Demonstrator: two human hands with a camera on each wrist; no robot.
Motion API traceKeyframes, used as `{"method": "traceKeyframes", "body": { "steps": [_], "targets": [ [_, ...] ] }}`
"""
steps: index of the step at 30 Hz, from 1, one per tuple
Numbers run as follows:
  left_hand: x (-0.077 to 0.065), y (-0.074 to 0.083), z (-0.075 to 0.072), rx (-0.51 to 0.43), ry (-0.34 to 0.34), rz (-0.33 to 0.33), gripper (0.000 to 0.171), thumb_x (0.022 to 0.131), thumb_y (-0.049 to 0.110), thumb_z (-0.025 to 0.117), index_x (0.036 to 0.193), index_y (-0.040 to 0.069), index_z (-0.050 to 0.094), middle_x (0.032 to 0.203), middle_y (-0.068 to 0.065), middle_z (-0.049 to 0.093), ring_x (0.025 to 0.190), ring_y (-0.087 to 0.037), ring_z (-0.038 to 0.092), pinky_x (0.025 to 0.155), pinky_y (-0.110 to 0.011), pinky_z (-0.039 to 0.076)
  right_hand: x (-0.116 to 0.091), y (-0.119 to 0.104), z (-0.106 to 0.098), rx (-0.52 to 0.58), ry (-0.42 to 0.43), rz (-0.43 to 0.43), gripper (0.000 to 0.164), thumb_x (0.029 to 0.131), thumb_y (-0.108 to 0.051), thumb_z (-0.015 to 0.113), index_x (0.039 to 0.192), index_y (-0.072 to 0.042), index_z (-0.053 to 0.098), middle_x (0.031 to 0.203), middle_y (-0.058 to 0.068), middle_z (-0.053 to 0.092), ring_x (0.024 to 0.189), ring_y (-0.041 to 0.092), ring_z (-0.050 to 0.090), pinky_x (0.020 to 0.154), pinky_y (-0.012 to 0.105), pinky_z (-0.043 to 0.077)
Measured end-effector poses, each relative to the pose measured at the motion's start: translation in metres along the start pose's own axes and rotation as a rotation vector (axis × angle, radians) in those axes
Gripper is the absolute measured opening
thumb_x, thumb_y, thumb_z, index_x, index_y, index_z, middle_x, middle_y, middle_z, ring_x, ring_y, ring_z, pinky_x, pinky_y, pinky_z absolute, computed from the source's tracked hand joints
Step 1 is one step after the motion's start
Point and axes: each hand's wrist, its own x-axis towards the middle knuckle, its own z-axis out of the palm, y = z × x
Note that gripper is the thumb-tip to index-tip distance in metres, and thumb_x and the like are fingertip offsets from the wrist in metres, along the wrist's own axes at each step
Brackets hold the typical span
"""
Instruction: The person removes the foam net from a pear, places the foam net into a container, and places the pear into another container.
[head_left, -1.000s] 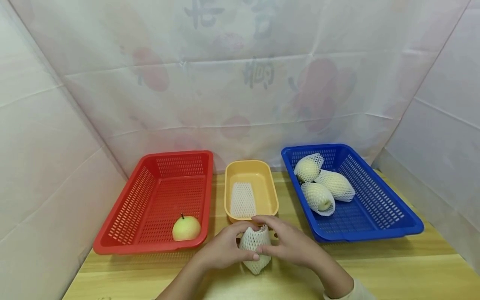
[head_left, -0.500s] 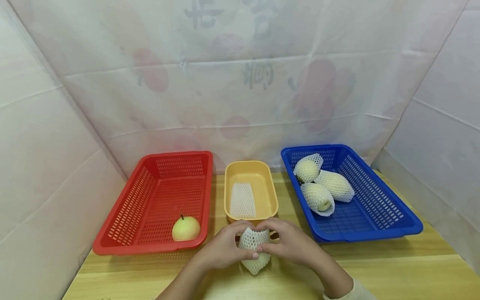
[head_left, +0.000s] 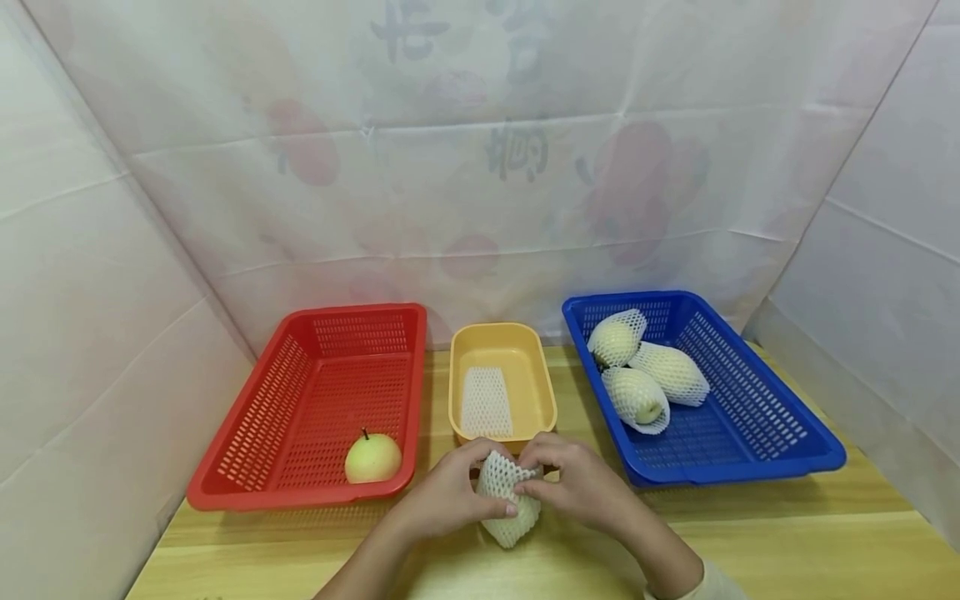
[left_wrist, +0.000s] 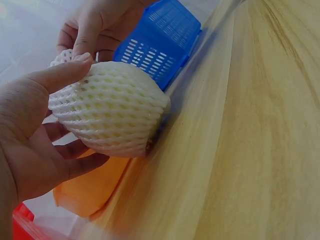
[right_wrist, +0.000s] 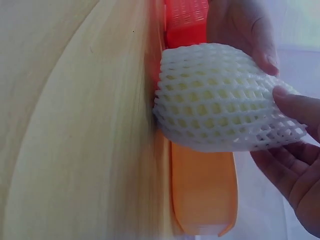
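A pear in a white foam net sleeve (head_left: pixel 504 508) stands at the table's front middle, its yellow skin showing through the mesh in both wrist views. My left hand (head_left: pixel 455 493) grips it from the left, thumb across the near side and fingers behind. On the other side my right hand (head_left: pixel 577 482) pinches the upper edge of the foam net between thumb and fingers. In the right wrist view the net (right_wrist: pixel 220 97) reaches past the fruit toward the right thumb (right_wrist: pixel 295 105). The left wrist view shows the pear's lower end poking out of the net (left_wrist: pixel 112 110).
A red basket (head_left: pixel 307 500) at the left holds one bare pear (head_left: pixel 372 458). Behind the hands stands a yellow tray (head_left: pixel 540 379) with a flat foam net (head_left: pixel 486 402) in it. To the right, a blue basket (head_left: pixel 750 467) contains several net-wrapped pears (head_left: pixel 636 396).
My right thumb and fingers have shifted from the side of the sleeve to its upper right edge, drawing the mesh outward. My left hand stays in place around the pear.
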Motion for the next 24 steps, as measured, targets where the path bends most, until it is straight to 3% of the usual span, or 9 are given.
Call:
{"method": "traceKeyframes", "body": {
  "steps": [4,7,13,19,24],
  "targets": [
    [-0.0013,-0.0002,0.0001,-0.057,-0.011,-0.053,0.061,0.078,0.023,0.084,0.131,0.023,0.053,0.122,0.001,0.06,0.111,-0.021,0.06,0.077,-0.027,0.057,-0.0003,-0.0007,0.0012,0.003,0.029,-0.031,0.011,0.082,-0.019,0.08,0.086,-0.022,0.07,0.092,-0.014,0.067,0.086,0.003,0.062,0.073,0.024,0.055],
    [-0.0015,-0.0007,-0.0001,-0.043,-0.027,-0.06,0.071,0.079,0.026,0.083,0.14,0.022,0.048,0.126,0.002,0.06,0.113,-0.02,0.06,0.08,-0.026,0.056,-0.0005,-0.0015,0.0006,-0.003,0.02,-0.014,0.009,0.083,-0.021,0.079,0.086,-0.023,0.071,0.095,-0.014,0.066,0.087,0.003,0.062,0.073,0.025,0.056],
    [-0.0013,-0.0032,0.0001,-0.013,-0.103,-0.073,0.063,0.079,0.028,0.083,0.134,0.021,0.053,0.11,0.005,0.066,0.094,-0.01,0.066,0.078,-0.025,0.055,-0.0013,-0.0014,-0.0018,-0.067,-0.061,0.116,0.018,0.086,-0.04,0.075,0.094,-0.025,0.074,0.105,-0.014,0.064,0.095,0.006,0.061,0.078,0.03,0.056],
    [-0.0013,-0.0043,0.0003,0.0,-0.106,-0.053,0.063,0.078,0.027,0.084,0.133,0.022,0.053,0.11,0.005,0.065,0.093,-0.009,0.066,0.078,-0.025,0.056,-0.0001,0.0006,-0.0014,-0.201,-0.084,0.112,0.035,0.089,-0.05,0.068,0.104,-0.02,0.076,0.107,-0.009,0.071,0.1,0.011,0.066,0.085,0.034,0.056],
    [-0.0004,-0.007,0.001,-0.021,-0.123,-0.036,0.063,0.077,0.025,0.084,0.132,0.025,0.053,0.111,0.003,0.065,0.095,-0.01,0.066,0.079,-0.026,0.056,0.0006,-0.0011,-0.0012,-0.179,-0.07,0.099,0.028,0.089,-0.046,0.07,0.099,-0.021,0.077,0.105,-0.01,0.072,0.099,0.009,0.067,0.085,0.032,0.056]
  ]
}}
